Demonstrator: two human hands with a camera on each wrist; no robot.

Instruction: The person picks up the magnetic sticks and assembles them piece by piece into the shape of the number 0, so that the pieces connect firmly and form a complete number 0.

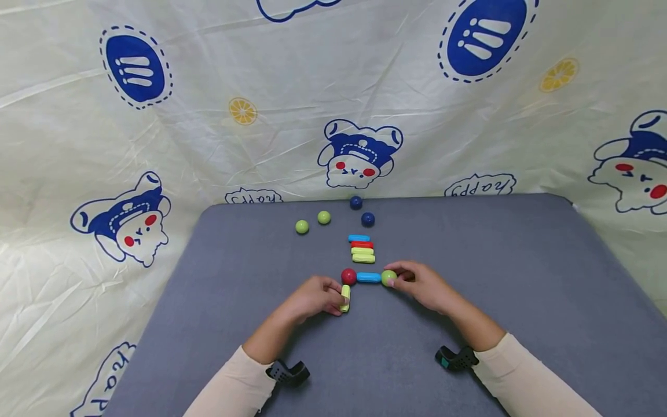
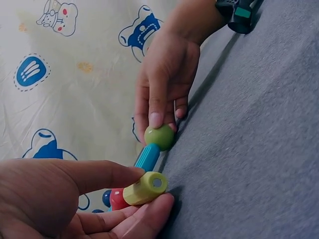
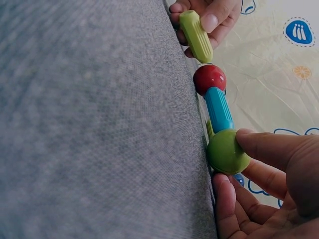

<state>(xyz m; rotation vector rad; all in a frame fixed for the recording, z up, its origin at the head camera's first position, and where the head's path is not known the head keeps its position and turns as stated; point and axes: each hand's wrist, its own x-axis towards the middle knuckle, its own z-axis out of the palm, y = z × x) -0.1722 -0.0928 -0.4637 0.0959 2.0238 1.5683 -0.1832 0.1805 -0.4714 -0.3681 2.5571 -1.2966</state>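
Observation:
On the grey mat [image 1: 469, 260] lies a chain: a red ball [image 1: 348, 276], a blue stick [image 1: 369, 277] and a green ball [image 1: 388, 278]. My left hand [image 1: 315, 297] pinches a yellow-green stick [image 1: 345, 297] whose far end meets the red ball [image 3: 209, 78]. My right hand [image 1: 423, 285] holds the green ball [image 3: 227, 152] between thumb and fingers. The left wrist view shows the yellow-green stick [image 2: 145, 188] between my thumb and fingers, with the blue stick [image 2: 147, 157] and green ball [image 2: 159, 137] beyond.
Several loose sticks [image 1: 362, 249] in blue, red and yellow-green lie stacked in a row behind the chain. Two green balls [image 1: 312, 222] and two dark blue balls [image 1: 362, 211] sit near the mat's far edge. A printed cloth [image 1: 333, 98] hangs behind and beside the mat.

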